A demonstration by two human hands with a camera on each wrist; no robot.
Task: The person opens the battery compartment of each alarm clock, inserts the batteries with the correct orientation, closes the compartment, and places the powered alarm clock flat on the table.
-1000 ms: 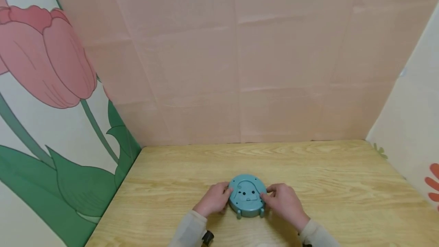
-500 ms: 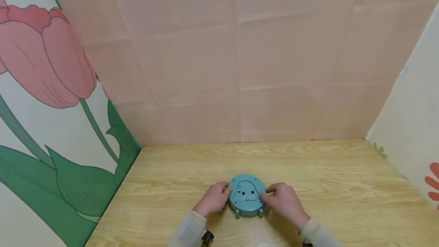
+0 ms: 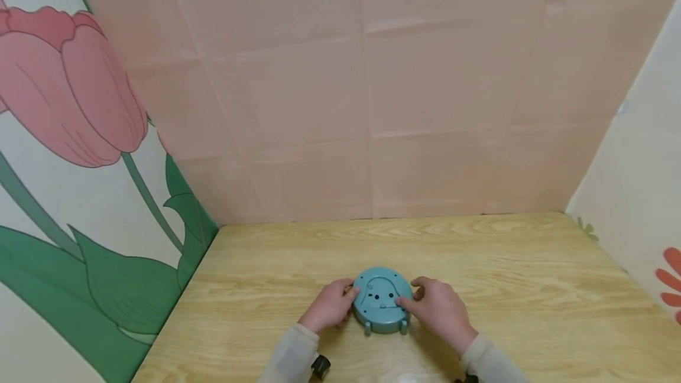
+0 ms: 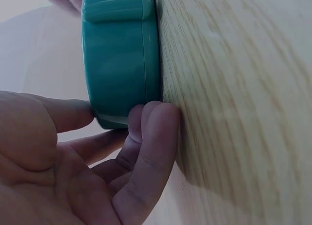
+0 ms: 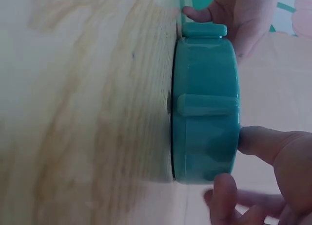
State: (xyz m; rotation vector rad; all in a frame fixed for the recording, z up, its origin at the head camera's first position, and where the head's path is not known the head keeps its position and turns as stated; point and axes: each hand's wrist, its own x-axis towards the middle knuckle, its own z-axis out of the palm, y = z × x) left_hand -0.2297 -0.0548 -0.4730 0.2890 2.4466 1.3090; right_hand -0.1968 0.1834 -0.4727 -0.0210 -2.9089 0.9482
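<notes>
A round teal clock (image 3: 380, 319) lies back side up on the table, its two short feet towards me. Its back shows a raised arch, small dark dots and a rectangular cover. My left hand (image 3: 328, 305) holds the left edge, thumb on top and fingertips low on the side wall, as the left wrist view shows. On the right, my right hand (image 3: 440, 312) has its thumb laid on the back near the cover. Its other fingers are bent beside the rim, and one fingertip (image 5: 224, 181) overlaps the rim in the right wrist view.
The light wood table (image 3: 276, 253) ends at a pink sheet (image 3: 298, 105) hung behind it. A wall with a tulip picture (image 3: 69, 93) stands at the left and a white wall (image 3: 644, 164) at the right.
My right thumb has slid inwards over the clock's back, from its edge towards the cover. The left hand keeps its hold, and the clock stays in place.
</notes>
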